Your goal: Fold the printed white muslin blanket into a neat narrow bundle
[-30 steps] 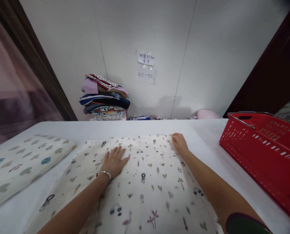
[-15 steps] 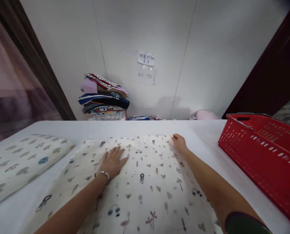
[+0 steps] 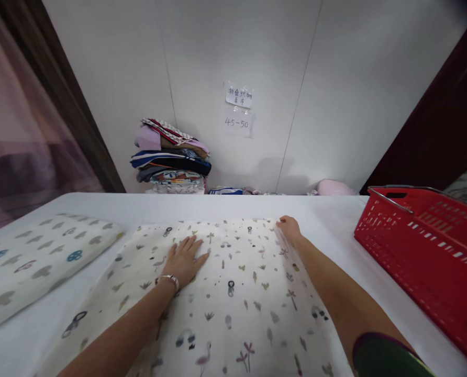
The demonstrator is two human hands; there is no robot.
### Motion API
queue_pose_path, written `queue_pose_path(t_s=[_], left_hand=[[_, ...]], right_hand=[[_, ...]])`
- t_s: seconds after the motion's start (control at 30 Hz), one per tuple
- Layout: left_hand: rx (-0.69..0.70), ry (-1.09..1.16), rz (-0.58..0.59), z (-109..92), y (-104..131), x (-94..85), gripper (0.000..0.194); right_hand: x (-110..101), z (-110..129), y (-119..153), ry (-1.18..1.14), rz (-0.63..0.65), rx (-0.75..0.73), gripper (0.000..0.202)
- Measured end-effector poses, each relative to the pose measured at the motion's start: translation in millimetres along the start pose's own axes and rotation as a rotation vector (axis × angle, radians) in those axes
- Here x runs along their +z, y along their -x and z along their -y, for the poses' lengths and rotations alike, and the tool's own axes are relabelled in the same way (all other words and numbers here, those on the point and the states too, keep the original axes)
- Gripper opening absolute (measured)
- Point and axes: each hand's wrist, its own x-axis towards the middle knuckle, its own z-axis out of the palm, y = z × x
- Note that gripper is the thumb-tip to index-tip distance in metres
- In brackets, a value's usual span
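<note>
A white cloth [image 3: 233, 314] printed with small flamingos, palm trees and sunglasses lies spread on the white table in front of me. Palm down, my left hand [image 3: 184, 259] rests on its upper left part with the fingers spread. A bracelet circles that wrist. At the cloth's far right corner, my right hand [image 3: 289, 228] has its fingers closed in a pinch on the edge. The near end of the cloth runs out of view.
A folded white cloth with grey cloud shapes [image 3: 41, 256] lies on the table at left. To the right stands a red perforated basket [image 3: 418, 262] with a metal handle. Behind the table [image 3: 296, 207] rises a stack of folded fabrics [image 3: 170, 157] against the wall, with paper notes [image 3: 238, 110] taped up.
The scene has shifted slightly to the right in view. Both hands keep nearly the same places on the printed cloth.
</note>
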Motion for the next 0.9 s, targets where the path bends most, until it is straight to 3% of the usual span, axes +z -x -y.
queue_pose_path(t_s=[0.13, 0.37, 0.63, 0.8, 0.9], left_hand=[[0.01, 0.003, -0.019, 1.1, -1.3, 2.9, 0.062], [-0.006, 0.014, 0.005, 2.3, -1.6, 2.4, 0.064], [0.0, 0.008, -0.006, 1.7, -0.7, 2.0, 0.062], [0.003, -0.004, -0.029, 1.6, -1.2, 3.6, 0.061], [-0.005, 0.0, -0.023, 1.2, -1.1, 2.7, 0.061]], right_hand=[[2.9, -3.9, 8.1, -0.01, -0.055, -0.067, 0.014], [4.1, -9.0, -0.1, -0.036, -0.061, -0.099, 0.008], [0.9, -5.7, 13.5, -0.063, -0.178, -0.271, 0.01], [-1.3, -2.6, 16.1, -0.106, -0.139, -0.353, 0.01], [1.5, -4.8, 14.2, -0.144, -0.113, -0.33, 0.01]])
